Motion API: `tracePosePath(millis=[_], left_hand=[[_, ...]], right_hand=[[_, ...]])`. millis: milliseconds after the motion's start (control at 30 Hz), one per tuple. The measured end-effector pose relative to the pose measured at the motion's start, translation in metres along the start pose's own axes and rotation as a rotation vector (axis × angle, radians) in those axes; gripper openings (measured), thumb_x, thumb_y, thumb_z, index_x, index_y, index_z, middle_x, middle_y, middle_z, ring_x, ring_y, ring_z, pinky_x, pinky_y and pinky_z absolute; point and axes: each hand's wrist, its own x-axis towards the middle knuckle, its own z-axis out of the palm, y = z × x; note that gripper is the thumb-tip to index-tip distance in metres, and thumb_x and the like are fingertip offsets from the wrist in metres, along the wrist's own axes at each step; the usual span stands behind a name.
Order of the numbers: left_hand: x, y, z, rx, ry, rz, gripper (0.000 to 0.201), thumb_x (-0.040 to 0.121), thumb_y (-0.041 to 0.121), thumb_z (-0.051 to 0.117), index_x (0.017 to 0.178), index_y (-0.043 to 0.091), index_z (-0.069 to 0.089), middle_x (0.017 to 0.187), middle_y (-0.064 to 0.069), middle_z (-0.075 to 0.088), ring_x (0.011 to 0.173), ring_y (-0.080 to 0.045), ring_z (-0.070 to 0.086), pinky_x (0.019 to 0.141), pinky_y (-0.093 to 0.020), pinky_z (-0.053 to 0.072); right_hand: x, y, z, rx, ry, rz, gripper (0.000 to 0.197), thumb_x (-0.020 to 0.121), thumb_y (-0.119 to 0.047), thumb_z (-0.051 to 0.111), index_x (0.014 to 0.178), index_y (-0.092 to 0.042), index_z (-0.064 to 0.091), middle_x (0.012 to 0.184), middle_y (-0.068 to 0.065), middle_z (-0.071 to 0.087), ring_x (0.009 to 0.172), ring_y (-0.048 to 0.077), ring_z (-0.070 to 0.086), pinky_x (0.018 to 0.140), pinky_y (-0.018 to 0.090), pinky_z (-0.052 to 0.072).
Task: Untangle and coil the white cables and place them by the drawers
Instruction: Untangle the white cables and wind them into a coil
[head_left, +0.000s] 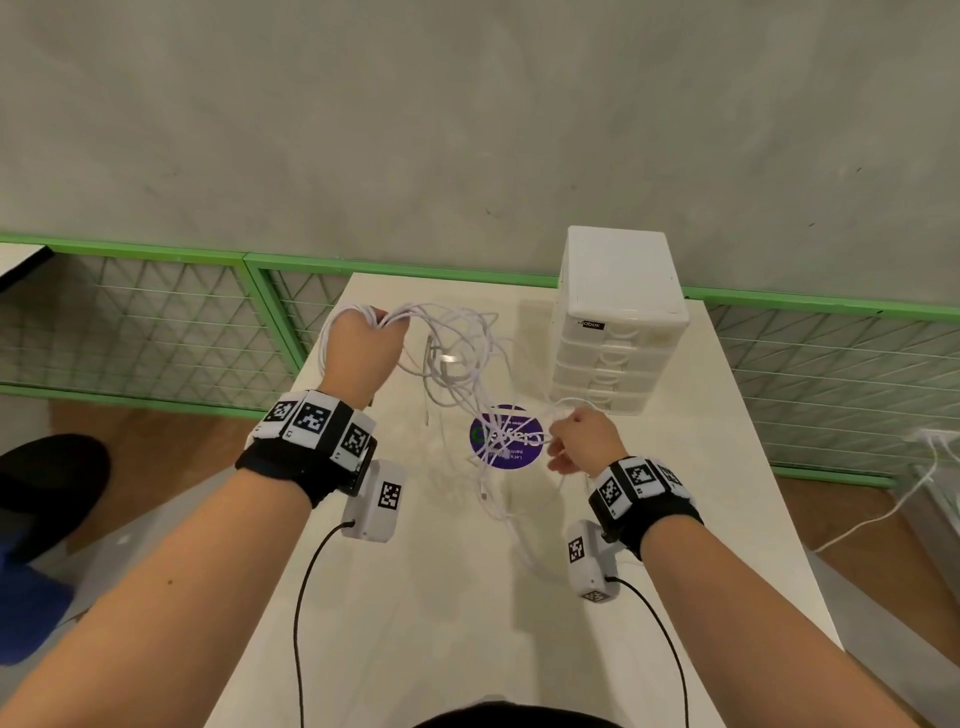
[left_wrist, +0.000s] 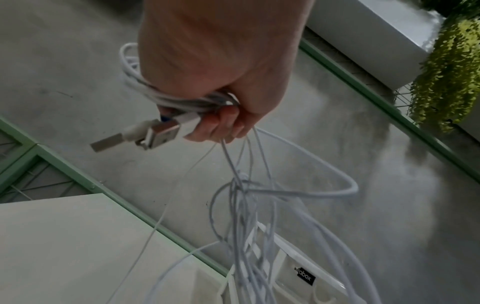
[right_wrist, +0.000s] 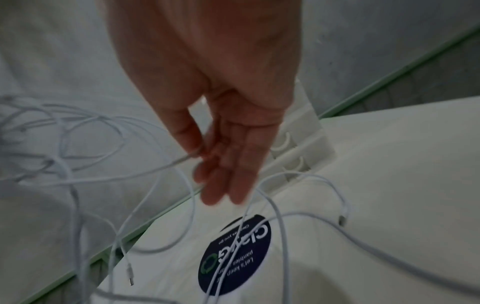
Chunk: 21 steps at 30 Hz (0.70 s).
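Above the desk (head_left: 675, 519) — white cables (head_left: 467, 364) are held raised in a tangle, beside the drawers (head_left: 618, 332). Coiled loops and USB plugs (left_wrist: 145, 133) are clenched in the left hand (head_left: 361, 345). One strand is pinched by the right hand (head_left: 587, 441) — remaining fingers are loosely extended.

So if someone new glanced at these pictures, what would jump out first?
A tangle of white cables strung in the air between both hands above the white table. The left hand grips a coiled bunch with USB plugs; the right hand pinches one strand beside the white drawer unit.
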Motion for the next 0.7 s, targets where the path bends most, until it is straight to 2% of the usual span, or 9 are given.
tracePosePath(millis=[100, 200, 333, 433, 500, 567, 600, 633, 700], left_hand=[[0.003, -0.001, -0.003, -0.026, 0.034, 0.006, 0.038, 0.080, 0.034, 0.061, 0.056, 0.016, 0.038, 0.063, -0.012, 0.044, 0.057, -0.022, 0.037, 0.055, -0.033, 0.031], [0.001, 0.001, -0.001, -0.035, -0.058, -0.033, 0.033, 0.077, 0.030, 0.060, 0.058, 0.015, 0.038, 0.061, -0.013, 0.043, 0.056, -0.023, 0.037, 0.057, -0.034, 0.032], [-0.003, 0.002, 0.009, 0.074, -0.199, -0.037, 0.038, 0.085, 0.022, 0.059, 0.050, 0.009, 0.049, 0.044, -0.003, 0.049, 0.041, -0.021, 0.040, 0.049, -0.025, 0.035], [-0.005, 0.003, 0.014, 0.028, -0.229, -0.076, 0.034, 0.085, 0.019, 0.058, 0.053, 0.010, 0.049, 0.047, -0.003, 0.051, 0.037, -0.018, 0.037, 0.044, -0.021, 0.030], [-0.006, 0.004, 0.015, -0.022, -0.247, -0.103, 0.030, 0.084, 0.019, 0.057, 0.057, 0.009, 0.049, 0.057, -0.011, 0.055, 0.039, -0.019, 0.037, 0.045, -0.022, 0.029], [-0.007, 0.007, 0.017, -0.061, -0.258, -0.124, 0.029, 0.084, 0.021, 0.057, 0.060, 0.008, 0.049, 0.060, -0.015, 0.056, 0.041, -0.021, 0.037, 0.045, -0.022, 0.029], [-0.009, 0.009, 0.018, -0.080, -0.264, -0.127, 0.030, 0.085, 0.021, 0.056, 0.060, 0.007, 0.049, 0.060, -0.017, 0.056, 0.041, -0.021, 0.036, 0.044, -0.022, 0.028], [-0.010, 0.011, 0.019, -0.098, -0.269, -0.124, 0.031, 0.086, 0.020, 0.055, 0.060, 0.006, 0.049, 0.060, -0.019, 0.055, 0.040, -0.021, 0.035, 0.044, -0.022, 0.027], [-0.011, 0.016, 0.020, -0.132, -0.272, -0.104, 0.034, 0.088, 0.018, 0.053, 0.057, 0.006, 0.049, 0.061, -0.021, 0.054, 0.039, -0.020, 0.035, 0.042, -0.020, 0.027]], right_hand=[[0.004, 0.009, -0.004, -0.026, -0.009, 0.212, 0.012, 0.089, -0.007, 0.042, 0.088, 0.002, 0.050, 0.066, 0.016, 0.058, 0.048, 0.028, 0.056, 0.056, 0.036, 0.050], [0.005, 0.015, -0.005, -0.068, -0.020, 0.248, 0.019, 0.091, -0.012, 0.045, 0.086, 0.004, 0.054, 0.061, 0.014, 0.055, 0.043, 0.025, 0.051, 0.054, 0.034, 0.047], [-0.002, 0.006, 0.003, -0.115, -0.105, 0.122, 0.034, 0.095, -0.031, 0.052, 0.077, -0.002, 0.057, 0.062, 0.011, 0.058, 0.045, 0.023, 0.054, 0.054, 0.033, 0.051], [-0.004, -0.002, 0.009, -0.194, -0.083, -0.062, 0.031, 0.094, -0.030, 0.053, 0.086, -0.001, 0.062, 0.071, 0.011, 0.065, 0.054, 0.024, 0.059, 0.062, 0.036, 0.053], [-0.008, -0.007, 0.014, -0.187, -0.122, -0.240, 0.018, 0.090, -0.020, 0.060, 0.098, -0.005, 0.065, 0.082, 0.007, 0.065, 0.065, 0.019, 0.059, 0.063, 0.025, 0.050], [-0.018, -0.016, 0.020, -0.201, -0.244, -0.393, 0.017, 0.084, -0.012, 0.067, 0.101, -0.010, 0.067, 0.083, -0.005, 0.060, 0.072, 0.007, 0.056, 0.065, 0.009, 0.043], [-0.022, -0.020, 0.023, -0.243, -0.304, -0.440, 0.019, 0.081, -0.011, 0.071, 0.099, -0.014, 0.067, 0.084, -0.009, 0.059, 0.075, 0.003, 0.055, 0.067, 0.006, 0.041], [-0.024, -0.021, 0.028, -0.309, -0.349, -0.465, 0.024, 0.077, -0.014, 0.075, 0.099, -0.018, 0.066, 0.088, -0.008, 0.059, 0.080, 0.005, 0.056, 0.072, 0.008, 0.042], [-0.023, -0.018, 0.034, -0.437, -0.385, -0.469, 0.037, 0.072, -0.023, 0.081, 0.106, -0.019, 0.065, 0.107, 0.001, 0.063, 0.098, 0.013, 0.059, 0.090, 0.022, 0.046]])
